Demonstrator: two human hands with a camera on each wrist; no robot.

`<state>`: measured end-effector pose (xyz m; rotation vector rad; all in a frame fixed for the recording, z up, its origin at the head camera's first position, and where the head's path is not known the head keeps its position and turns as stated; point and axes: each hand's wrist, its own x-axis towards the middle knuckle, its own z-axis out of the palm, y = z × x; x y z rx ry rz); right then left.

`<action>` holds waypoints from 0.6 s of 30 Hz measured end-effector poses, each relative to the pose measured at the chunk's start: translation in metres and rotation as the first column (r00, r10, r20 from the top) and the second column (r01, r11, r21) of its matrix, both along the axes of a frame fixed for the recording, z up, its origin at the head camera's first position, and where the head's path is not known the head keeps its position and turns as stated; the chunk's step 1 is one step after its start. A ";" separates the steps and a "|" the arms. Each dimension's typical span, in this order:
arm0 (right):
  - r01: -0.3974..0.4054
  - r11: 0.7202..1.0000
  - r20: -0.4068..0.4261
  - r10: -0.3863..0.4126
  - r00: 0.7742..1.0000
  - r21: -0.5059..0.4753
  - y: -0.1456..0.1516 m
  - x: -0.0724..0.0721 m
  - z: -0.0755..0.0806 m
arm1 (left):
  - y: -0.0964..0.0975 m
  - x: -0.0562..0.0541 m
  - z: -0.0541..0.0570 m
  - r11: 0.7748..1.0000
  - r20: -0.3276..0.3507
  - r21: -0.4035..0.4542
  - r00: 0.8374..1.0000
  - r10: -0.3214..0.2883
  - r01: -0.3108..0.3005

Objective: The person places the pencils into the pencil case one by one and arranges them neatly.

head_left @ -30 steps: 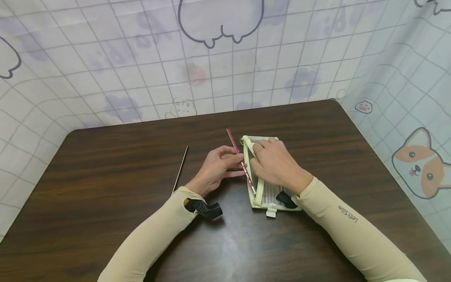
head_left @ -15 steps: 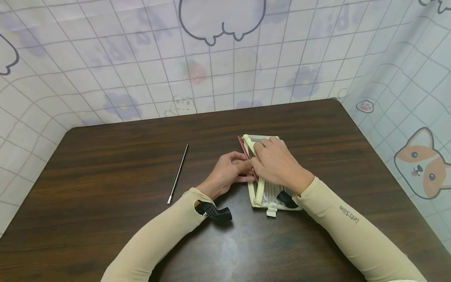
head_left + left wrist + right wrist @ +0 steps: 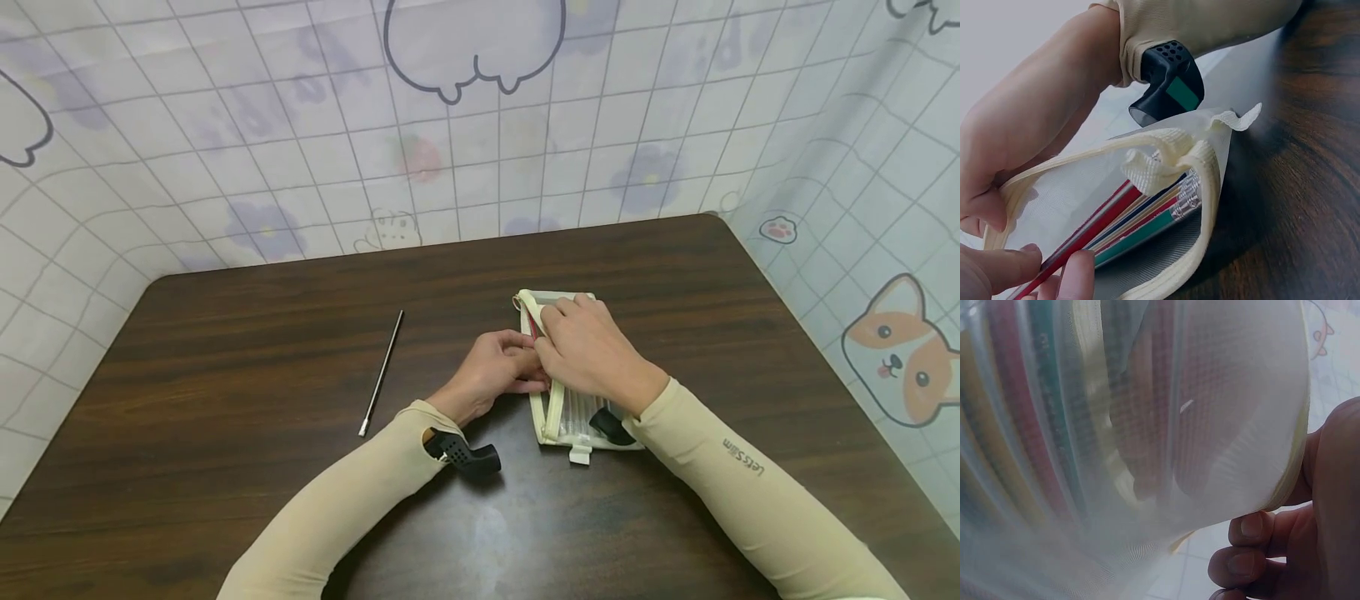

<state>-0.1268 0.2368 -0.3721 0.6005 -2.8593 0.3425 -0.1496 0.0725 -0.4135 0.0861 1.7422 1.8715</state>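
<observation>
My left hand (image 3: 491,371) pinches a red pencil (image 3: 1102,219) between thumb and fingers, at the mouth of a translucent mesh zipper pouch (image 3: 555,415) with pale yellow edging. In the left wrist view, the red pencil slants into the pouch. Several other pencils lie inside, among them a green pencil (image 3: 1138,236), some with silver ferrules. My right hand (image 3: 588,346) grips the pouch's upper edge and holds the mouth spread; in the right wrist view its thumb and fingers (image 3: 1250,528) are at the yellow rim. Through the mesh, the left fingers and the red pencil show dimly.
On the dark wood table (image 3: 247,375), left of the left hand, lies a dark, shiny pencil (image 3: 384,367) with a pale lower end. A patterned curtain (image 3: 315,167) hangs behind the table's far edge and along its right side.
My left hand has moved right to the pouch, taking the red pencil from above the mouth down inside it. My right hand has kept its grip on the pouch edge.
</observation>
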 end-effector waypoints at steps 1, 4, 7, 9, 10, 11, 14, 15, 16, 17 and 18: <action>0.000 1.000 -0.001 0.000 1.000 -0.002 0.000 0.000 0.000 | 0.001 0.000 0.000 1.000 -0.002 -0.005 1.000 -0.003 0.003; -0.002 1.000 -0.005 0.002 1.000 -0.006 0.000 0.001 0.001 | 0.000 0.000 0.003 1.000 0.004 -0.022 1.000 0.001 -0.001; -0.004 1.000 -0.005 0.004 1.000 -0.011 -0.001 0.001 0.003 | -0.005 -0.001 0.005 0.999 0.006 -0.042 1.000 0.005 -0.005; -0.002 1.000 0.004 0.002 1.000 -0.012 -0.002 0.001 0.004 | -0.010 -0.001 0.007 0.999 0.000 -0.054 1.000 0.006 -0.006; 0.000 1.000 0.009 0.000 1.000 -0.010 -0.002 0.001 0.004 | -0.013 -0.001 0.008 0.998 -0.007 -0.062 1.000 0.007 -0.007; 0.003 1.000 0.016 -0.003 1.000 -0.008 -0.002 0.001 0.004 | -0.016 -0.002 0.009 0.998 -0.013 -0.067 1.000 0.010 -0.011; 0.009 1.000 0.034 -0.009 0.999 -0.003 -0.001 0.001 0.005 | -0.027 -0.003 0.013 0.995 -0.038 -0.091 0.999 0.025 -0.029; 0.010 1.000 0.038 -0.010 0.999 -0.002 -0.001 0.001 0.005 | -0.031 -0.004 0.015 0.994 -0.049 -0.103 0.998 0.031 -0.036; 0.010 1.000 0.040 -0.010 0.999 0.000 -0.001 0.001 0.005 | -0.036 -0.005 0.017 0.993 -0.058 -0.114 0.998 0.038 -0.045; 0.011 1.000 0.042 -0.011 0.999 0.001 -0.001 0.001 0.005 | -0.041 -0.006 0.019 0.991 -0.067 -0.124 0.997 0.044 -0.052; 0.009 1.000 0.041 -0.009 0.999 0.000 -0.001 0.001 0.005 | -0.046 -0.007 0.021 0.989 -0.075 -0.137 0.996 0.048 -0.058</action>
